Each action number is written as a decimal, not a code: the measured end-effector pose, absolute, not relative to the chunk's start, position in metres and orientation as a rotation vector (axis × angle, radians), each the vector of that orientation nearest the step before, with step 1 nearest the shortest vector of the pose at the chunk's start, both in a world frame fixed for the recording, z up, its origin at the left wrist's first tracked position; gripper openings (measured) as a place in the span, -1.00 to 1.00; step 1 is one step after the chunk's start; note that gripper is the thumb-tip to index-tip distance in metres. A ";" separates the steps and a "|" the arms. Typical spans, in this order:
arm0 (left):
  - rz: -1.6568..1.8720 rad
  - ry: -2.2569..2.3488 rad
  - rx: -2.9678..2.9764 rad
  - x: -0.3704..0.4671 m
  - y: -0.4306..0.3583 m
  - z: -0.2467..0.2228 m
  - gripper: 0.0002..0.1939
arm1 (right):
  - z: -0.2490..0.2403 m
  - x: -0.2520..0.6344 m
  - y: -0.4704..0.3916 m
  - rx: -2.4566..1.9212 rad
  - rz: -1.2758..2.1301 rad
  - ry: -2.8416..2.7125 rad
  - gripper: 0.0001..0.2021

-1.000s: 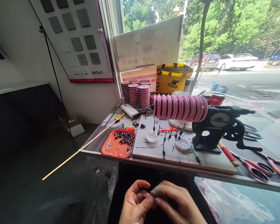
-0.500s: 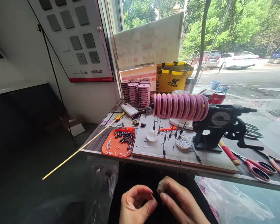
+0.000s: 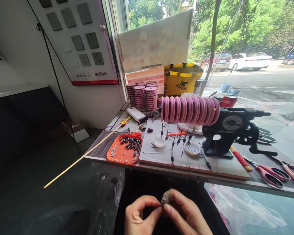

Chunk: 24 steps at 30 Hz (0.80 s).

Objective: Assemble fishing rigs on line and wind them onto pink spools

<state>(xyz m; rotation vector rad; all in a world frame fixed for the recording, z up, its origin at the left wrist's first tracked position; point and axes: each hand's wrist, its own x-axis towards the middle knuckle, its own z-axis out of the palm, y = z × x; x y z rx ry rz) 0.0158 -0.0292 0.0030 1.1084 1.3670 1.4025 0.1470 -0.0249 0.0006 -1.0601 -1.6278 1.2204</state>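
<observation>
Over my lap, below the table's front edge, my left hand [image 3: 142,213] and my right hand [image 3: 187,212] meet at the fingertips. Thumb and index finger are pinched together on each hand. A greyish-brown wrap [image 3: 167,196] covers the tip of my right index finger. Whatever lies between the fingertips is too small or hidden to make out. Just beyond the hands, on a pale board [image 3: 166,157], are several thin dark pieces with black beads [image 3: 172,159]. A white dish of small pale beads [image 3: 192,148] stands to their right.
An orange tray [image 3: 110,153] with black parts sits left of the board. A black hand-cranked winder [image 3: 218,143] bears pink spools [image 3: 189,111]. Red-handled scissors [image 3: 271,176] lie right. A long yellow stick [image 3: 75,163] juts past the table's left edge. Stacked spools [image 3: 151,98] stand behind.
My two hands have come together, and their fingertips now touch where there was a gap. The things on the table have not moved.
</observation>
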 end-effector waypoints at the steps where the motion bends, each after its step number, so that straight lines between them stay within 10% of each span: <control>1: 1.429 1.366 1.134 0.016 -0.029 0.003 -0.88 | 0.000 0.146 -0.025 -1.060 1.219 -1.625 -0.77; 24: 1.584 1.370 1.547 0.011 -0.029 -0.004 -0.86 | 0.000 0.142 -0.027 -1.133 1.043 -1.739 -0.82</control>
